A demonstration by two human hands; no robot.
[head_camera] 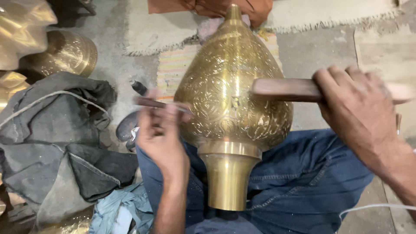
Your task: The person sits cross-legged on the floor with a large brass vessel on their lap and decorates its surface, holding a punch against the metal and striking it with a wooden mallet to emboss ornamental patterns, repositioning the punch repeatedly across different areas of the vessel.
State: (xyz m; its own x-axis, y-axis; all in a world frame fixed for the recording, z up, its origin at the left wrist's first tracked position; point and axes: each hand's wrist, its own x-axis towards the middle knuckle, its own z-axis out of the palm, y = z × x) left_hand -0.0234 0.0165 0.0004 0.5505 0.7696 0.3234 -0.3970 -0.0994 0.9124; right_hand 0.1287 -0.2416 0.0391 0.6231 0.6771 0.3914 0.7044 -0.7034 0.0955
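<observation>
Both hands (pixel 162 130) (pixel 357 108) seemingly clenched, blurred

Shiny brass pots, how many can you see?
4, maybe more hidden. The big engraved brass vessel lies on the lap between the hands. A round brass pot sits upper left, two brass pieces at the left edge.

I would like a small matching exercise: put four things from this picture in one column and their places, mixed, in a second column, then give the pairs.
1. brass vessel
2. wooden mallet
3. thin tool
4. dark cloth

a. in the right hand
b. heaped on the floor at the left
c. across the lap
d. in the left hand

Pairs: 1-c, 2-a, 3-d, 4-b
</observation>
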